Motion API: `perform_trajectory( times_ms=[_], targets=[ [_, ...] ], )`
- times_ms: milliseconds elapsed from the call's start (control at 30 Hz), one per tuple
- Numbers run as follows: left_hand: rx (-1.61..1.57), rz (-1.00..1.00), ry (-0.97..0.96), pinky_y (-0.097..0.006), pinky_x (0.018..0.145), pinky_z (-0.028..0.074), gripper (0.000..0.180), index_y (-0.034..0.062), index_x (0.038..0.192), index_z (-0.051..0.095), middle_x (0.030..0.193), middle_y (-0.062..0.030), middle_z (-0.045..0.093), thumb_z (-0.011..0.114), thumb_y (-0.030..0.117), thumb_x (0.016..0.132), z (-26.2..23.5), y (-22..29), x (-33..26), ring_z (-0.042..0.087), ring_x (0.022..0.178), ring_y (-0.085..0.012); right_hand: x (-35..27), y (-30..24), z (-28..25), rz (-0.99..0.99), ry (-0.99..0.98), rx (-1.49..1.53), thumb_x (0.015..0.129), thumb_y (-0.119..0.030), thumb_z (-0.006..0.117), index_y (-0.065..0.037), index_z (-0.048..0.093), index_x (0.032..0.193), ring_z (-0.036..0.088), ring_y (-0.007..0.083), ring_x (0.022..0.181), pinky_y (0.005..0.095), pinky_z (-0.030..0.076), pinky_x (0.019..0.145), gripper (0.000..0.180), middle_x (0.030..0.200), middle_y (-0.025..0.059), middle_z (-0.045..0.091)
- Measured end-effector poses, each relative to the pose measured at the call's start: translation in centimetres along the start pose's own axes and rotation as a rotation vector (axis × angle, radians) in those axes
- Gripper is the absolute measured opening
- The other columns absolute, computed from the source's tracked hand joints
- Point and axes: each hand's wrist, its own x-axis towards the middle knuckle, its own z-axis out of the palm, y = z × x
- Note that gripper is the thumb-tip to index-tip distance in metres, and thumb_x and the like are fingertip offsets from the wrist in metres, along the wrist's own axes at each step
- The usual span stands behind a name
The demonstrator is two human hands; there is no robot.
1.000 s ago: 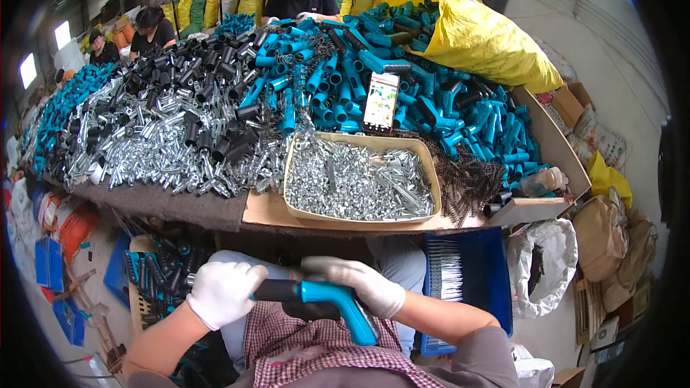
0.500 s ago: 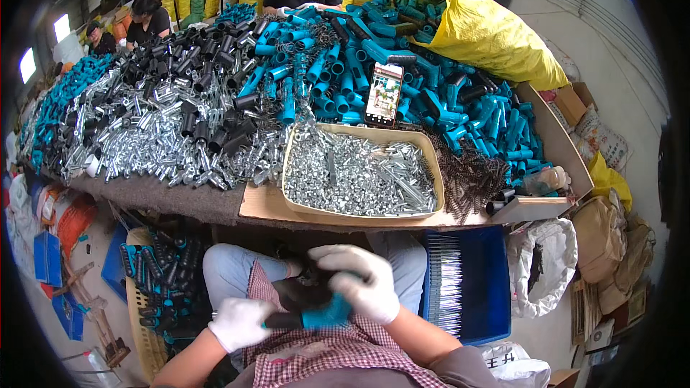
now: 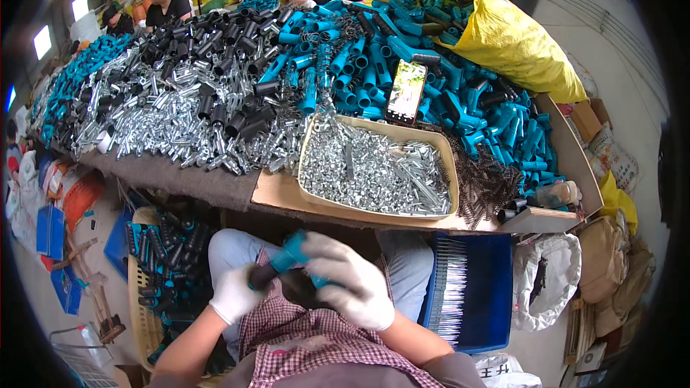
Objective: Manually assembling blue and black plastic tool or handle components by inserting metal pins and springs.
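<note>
Over my lap, my left hand (image 3: pixel 236 294), in a white glove, is closed round the black grip of a teal-and-black plastic tool handle (image 3: pixel 290 250). The handle tilts up to the right, its teal end away from me. My right hand (image 3: pixel 352 280), also gloved and slightly blurred, is curled against that teal end. A bit of teal shows below its fingers, and the rest is hidden. Ahead of both hands, at the table edge, stands a cream tray (image 3: pixel 305 190) full of small shiny metal parts.
Teal tubes (image 3: pixel 359 65), black sleeves (image 3: pixel 241 118) and metal parts (image 3: pixel 158 118) are heaped on the table. A phone (image 3: pixel 407 92) leans behind the tray; dark springs (image 3: pixel 489 183) lie right. Handles fill a basket (image 3: pixel 140 323) left; a blue bin (image 3: pixel 489 302) holds metal rods. Co-workers sit beyond.
The handle has swung from nearly level to tilted up, its teal end now farther from me. My left hand has risen slightly. The whole view has shifted a little.
</note>
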Motion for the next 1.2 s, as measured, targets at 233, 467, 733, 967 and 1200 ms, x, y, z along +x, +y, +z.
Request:
perform_trajectory(
  times_ms=[233,467,733,967,1200],
  targets=[
    [-0.210,0.221,0.078,-0.040,0.068,0.057,0.033,0.0056,0.098,0.071,0.083,-0.0159,0.071,0.079,0.019,0.069,0.0,0.7,-1.6,0.070,0.076,-0.0355,-0.7,1.0,-1.7,0.222,0.031,0.269,0.090,-0.018,0.061,-0.002,0.067,0.113,0.056,0.0385,0.126,0.0458,0.039,0.110,0.028,0.125,0.0215,0.064],
    [-0.026,0.564,-0.025,-0.043,0.067,0.056,0.027,0.0091,0.095,0.071,0.078,-0.0138,0.070,0.077,0.023,0.073,0.3,0.7,-1.8,0.070,0.074,-0.0337,-1.0,3.9,-3.5,0.324,0.108,0.336,0.088,-0.024,0.065,0.001,0.071,0.099,0.059,0.0372,0.121,0.0510,0.043,0.107,0.028,0.107,0.0203,0.069],
    [0.326,0.431,-0.394,-0.045,0.064,0.056,0.019,0.0091,0.094,0.062,0.077,-0.0148,0.066,0.060,0.026,0.085,-2.1,2.8,-1.1,0.070,0.073,-0.0328,-0.1,5.6,-2.9,0.833,-0.101,-0.041,0.087,-0.013,0.063,-0.002,0.075,0.096,0.069,0.0316,0.072,0.0368,0.057,0.071,0.019,0.082,0.0154,0.072],
    [0.572,0.812,-0.204,-0.040,0.081,0.052,0.016,0.0119,0.092,0.065,0.089,-0.0068,0.063,0.064,0.024,0.081,-4.9,5.4,5.1,0.065,0.093,-0.0233,-3.7,8.0,2.9,0.657,-0.574,0.149,0.098,-0.049,0.055,-0.002,0.051,0.132,0.069,0.0346,0.085,0.0392,0.053,0.077,0.058,0.094,0.0234,0.067],
    [0.386,0.066,0.632,-0.043,0.093,0.050,0.032,0.0088,0.108,0.069,0.113,-0.0114,0.065,0.072,0.018,0.078,-12.4,-8.0,15.5,0.060,0.108,-0.0335,-4.7,7.5,2.9,0.651,-0.194,0.403,0.087,-0.030,0.074,-0.003,0.053,0.117,0.057,0.0120,0.076,0.0281,0.050,0.072,0.046,0.092,0.0045,0.061]
  ],
)
